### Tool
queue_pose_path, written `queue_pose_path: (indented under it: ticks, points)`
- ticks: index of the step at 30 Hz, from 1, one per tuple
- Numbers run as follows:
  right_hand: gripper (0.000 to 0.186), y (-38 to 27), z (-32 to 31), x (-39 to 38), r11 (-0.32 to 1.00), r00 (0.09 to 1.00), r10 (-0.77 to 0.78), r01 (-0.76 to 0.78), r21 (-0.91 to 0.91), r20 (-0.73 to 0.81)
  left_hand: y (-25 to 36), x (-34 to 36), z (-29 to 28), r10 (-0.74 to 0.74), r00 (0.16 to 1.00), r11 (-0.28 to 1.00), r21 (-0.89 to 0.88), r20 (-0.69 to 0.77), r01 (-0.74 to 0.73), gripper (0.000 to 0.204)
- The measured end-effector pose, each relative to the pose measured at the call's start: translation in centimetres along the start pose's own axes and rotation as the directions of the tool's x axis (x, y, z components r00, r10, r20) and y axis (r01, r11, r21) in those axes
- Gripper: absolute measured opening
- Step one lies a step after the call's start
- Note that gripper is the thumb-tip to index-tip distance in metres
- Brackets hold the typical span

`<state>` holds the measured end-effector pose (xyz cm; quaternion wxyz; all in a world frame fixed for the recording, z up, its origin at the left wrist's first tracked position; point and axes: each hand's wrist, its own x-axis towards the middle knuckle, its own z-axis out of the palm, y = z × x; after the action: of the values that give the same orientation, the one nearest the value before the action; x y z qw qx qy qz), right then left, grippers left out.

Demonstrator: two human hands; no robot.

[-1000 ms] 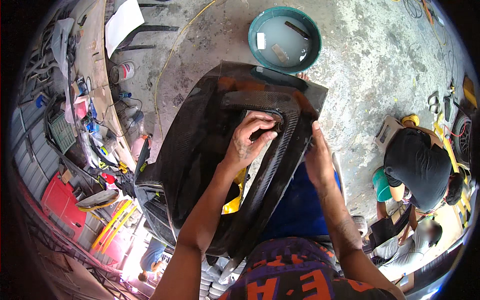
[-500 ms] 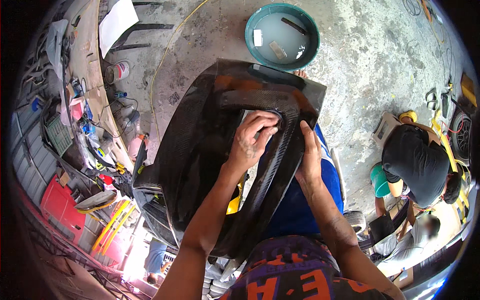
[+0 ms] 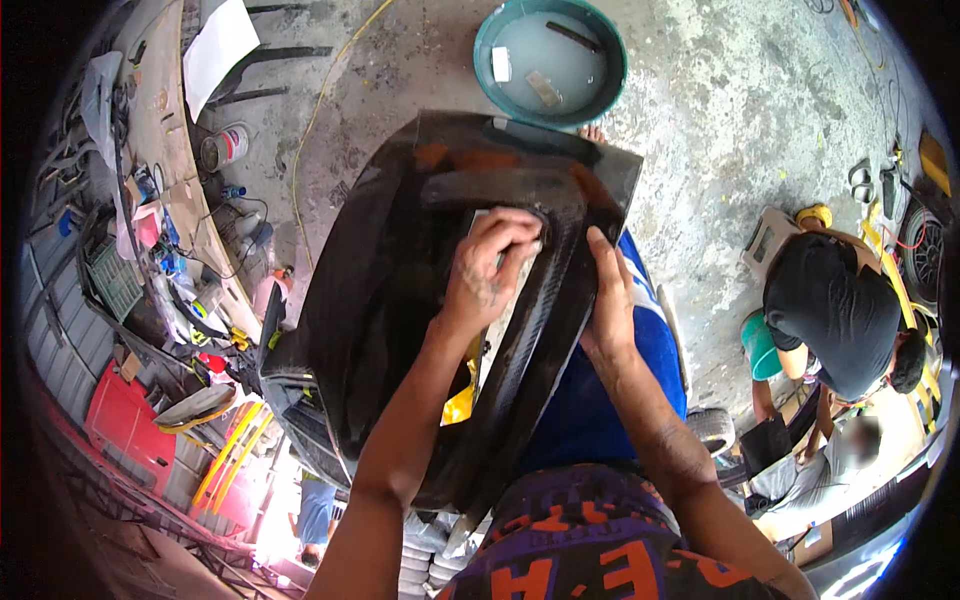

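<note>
A large black carbon-fibre car body panel (image 3: 370,260) rests across my lap, with a long opening and a woven inner strip along its right part. My left hand (image 3: 492,265) is bent over the inner corner at the far end of that opening. Its fingertips are pressed together against the edge; whatever they may hold is hidden. Along the panel's right outer edge lies my right hand (image 3: 612,295), gripping it with the far fingers out of sight beneath. Blue cloth (image 3: 590,410) shows below the panel.
Beyond the panel stands a round green tub (image 3: 617,75) of cloudy water with several small pieces in it. A person in black (image 3: 835,305) crouches at right near a green bucket (image 3: 762,345); another sits behind. Cluttered parts and a paint bucket (image 3: 225,147) lie at left.
The whole view has shifted slightly, moving the tub and panel up and left in the picture. My left hand stays at the opening's corner, its fingers slightly re-angled. My right hand keeps its hold.
</note>
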<state>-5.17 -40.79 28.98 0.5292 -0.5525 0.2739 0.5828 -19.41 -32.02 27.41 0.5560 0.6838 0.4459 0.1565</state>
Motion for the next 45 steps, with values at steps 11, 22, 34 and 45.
queue_pose_path:
  ticks: [11, 22, 34, 45]
  points:
    - [0.046, -0.19, 0.29, -0.15, 1.0, 0.996, -0.019, 0.019, -0.001, 0.085, 0.07, 0.29, -0.12, 0.033, 0.999, 0.999, 0.019, -0.011, -0.033, 0.016]
    - [0.042, -0.23, 0.53, -0.07, 1.0, 0.999, 0.014, -0.015, -0.021, -0.038, 0.37, 0.61, -0.04, 0.025, 1.0, 0.999, 0.047, 0.018, -0.025, 0.013]
    - [0.042, -0.16, 0.38, -0.2, 1.0, 1.0, -0.016, 0.016, -0.011, 0.001, 0.62, -0.06, -0.38, 0.051, 0.996, 0.997, 0.047, 0.069, -0.055, 0.011]
    - [0.042, -0.27, 0.57, -0.27, 0.999, 0.998, -0.041, 0.042, -0.015, 0.039, 0.17, 0.36, -0.4, 0.063, 0.994, 0.996, 0.06, -0.085, -0.058, 0.019]
